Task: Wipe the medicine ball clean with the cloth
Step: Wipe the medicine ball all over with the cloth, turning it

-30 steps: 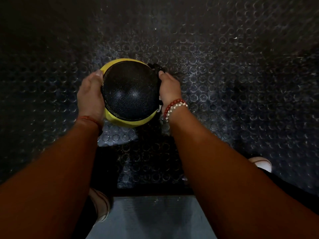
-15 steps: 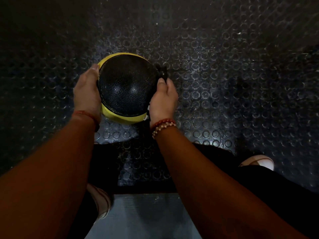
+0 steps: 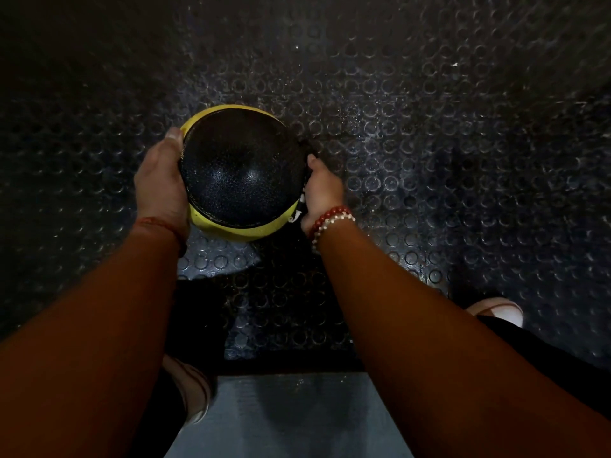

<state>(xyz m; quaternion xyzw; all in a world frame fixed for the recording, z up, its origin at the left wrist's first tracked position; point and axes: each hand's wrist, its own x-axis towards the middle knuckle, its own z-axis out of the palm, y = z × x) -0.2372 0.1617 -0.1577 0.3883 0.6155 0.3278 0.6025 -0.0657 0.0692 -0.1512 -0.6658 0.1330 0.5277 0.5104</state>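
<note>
Left hand [image 3: 162,188] cupping medicine ball [image 3: 241,173], right hand [image 3: 323,193] gripping dark cloth [image 3: 309,149] against its side

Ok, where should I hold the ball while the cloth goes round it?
Cup its left flank, coming in from the left, as the left hand does now. The ball is round and shows no handle, so only a wide, wrapped hold steadies it. That leaves the right side free for the right hand and cloth.
</note>
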